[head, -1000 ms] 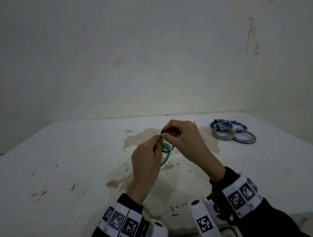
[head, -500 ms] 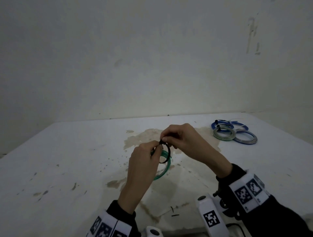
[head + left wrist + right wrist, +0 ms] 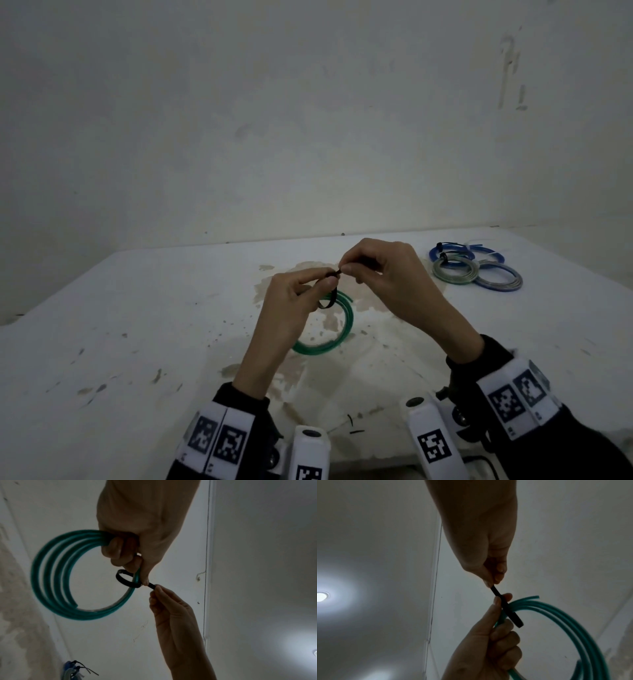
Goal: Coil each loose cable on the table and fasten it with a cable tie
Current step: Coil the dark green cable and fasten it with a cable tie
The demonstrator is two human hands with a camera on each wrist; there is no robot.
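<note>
A coiled green cable (image 3: 344, 329) (image 3: 51, 574) (image 3: 565, 622) hangs above the stained white table (image 3: 137, 325), held up by my left hand (image 3: 301, 291) (image 3: 137, 563) (image 3: 498, 622), whose fingers curl round the coil's top. A black cable tie (image 3: 327, 301) (image 3: 126, 581) (image 3: 511, 615) loops round the coil's strands beside my left thumb. My right hand (image 3: 356, 269) (image 3: 157, 592) (image 3: 493, 580) pinches the tie's free tail between thumb and forefinger, just right of the left hand. The loop stands slack round the strands.
Three tied coils lie at the table's far right: a blue coil (image 3: 452, 253), a grey-green coil (image 3: 455, 272) and a grey-blue coil (image 3: 501, 279). Two small black offcuts (image 3: 352, 425) lie near the front edge. A plain wall rises behind the table.
Both hands have risen a little with the coil. The right hand has drawn the tie's tail to the right, and the loop round the green strands has grown smaller.
</note>
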